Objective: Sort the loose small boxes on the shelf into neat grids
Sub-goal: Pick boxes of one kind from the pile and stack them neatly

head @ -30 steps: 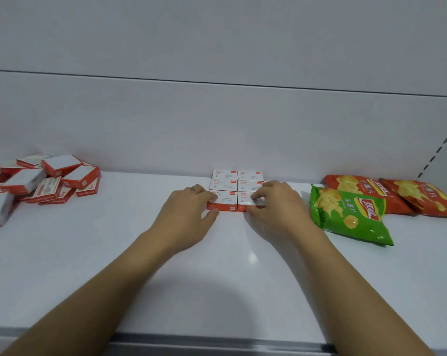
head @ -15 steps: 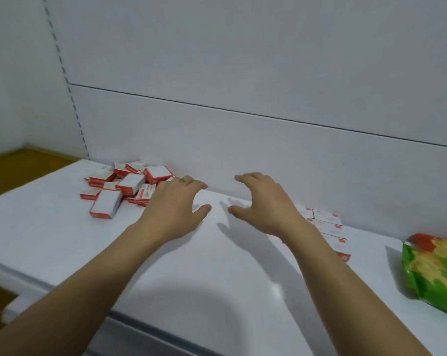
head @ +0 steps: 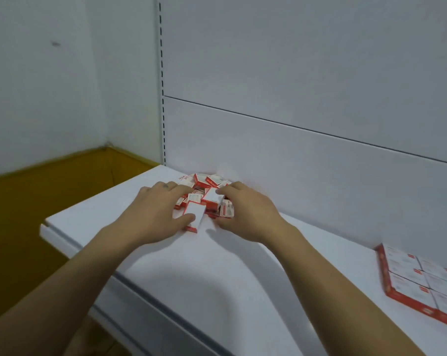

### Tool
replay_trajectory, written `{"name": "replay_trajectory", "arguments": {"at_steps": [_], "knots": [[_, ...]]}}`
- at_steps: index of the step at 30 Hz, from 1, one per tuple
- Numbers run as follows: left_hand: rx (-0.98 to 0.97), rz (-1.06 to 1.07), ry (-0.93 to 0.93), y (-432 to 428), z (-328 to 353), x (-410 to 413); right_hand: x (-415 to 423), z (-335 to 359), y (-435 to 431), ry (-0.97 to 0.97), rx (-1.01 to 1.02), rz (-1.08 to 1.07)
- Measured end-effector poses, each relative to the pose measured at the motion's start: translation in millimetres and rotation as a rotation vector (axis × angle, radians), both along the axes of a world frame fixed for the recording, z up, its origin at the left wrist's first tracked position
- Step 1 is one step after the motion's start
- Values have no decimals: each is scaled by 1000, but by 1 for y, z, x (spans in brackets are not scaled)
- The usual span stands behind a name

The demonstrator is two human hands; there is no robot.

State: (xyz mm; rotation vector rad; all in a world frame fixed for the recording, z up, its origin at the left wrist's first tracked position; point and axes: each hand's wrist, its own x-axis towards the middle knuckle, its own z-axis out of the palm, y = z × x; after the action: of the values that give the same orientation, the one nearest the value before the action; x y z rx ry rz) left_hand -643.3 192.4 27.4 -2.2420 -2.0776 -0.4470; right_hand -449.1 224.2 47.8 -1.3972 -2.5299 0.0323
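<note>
A loose pile of small red-and-white boxes point(head: 204, 183) lies at the back left of the white shelf point(head: 217, 273), against the back panel. My left hand point(head: 153, 214) reaches into the pile, its thumb and fingers round a white-faced box point(head: 195, 214) at the pile's front. My right hand point(head: 245, 211) is on the pile's right side, with its fingertips curled on another white-faced box point(head: 211, 197) and its thumb low near the shelf. A neat grid of the same boxes point(head: 420, 278) lies flat at the right edge of the view, partly cut off.
The shelf's left end point(head: 46, 226) drops to a brown floor point(head: 24, 214). The grey back panel point(head: 294, 163) rises straight behind the pile. Bare shelf lies between the pile and the grid.
The view has swung left from the grid to the loose pile. Both hands left the grid, crossed the shelf with fingers spread, and now grip boxes in the pile.
</note>
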Motion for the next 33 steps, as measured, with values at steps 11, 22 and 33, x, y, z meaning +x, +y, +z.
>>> {"name": "replay_trajectory", "arguments": {"at_steps": [11, 22, 33], "knots": [[-82, -22, -9, 10, -25, -52, -65, -36, 18, -209, 10, -4], [-68, -138, -40, 19, -28, -49, -71, -51, 18, -85, 5, -12], [-4, -436, -42, 39, -19, 10, 30, -30, -2, 159, 9, -208]]}}
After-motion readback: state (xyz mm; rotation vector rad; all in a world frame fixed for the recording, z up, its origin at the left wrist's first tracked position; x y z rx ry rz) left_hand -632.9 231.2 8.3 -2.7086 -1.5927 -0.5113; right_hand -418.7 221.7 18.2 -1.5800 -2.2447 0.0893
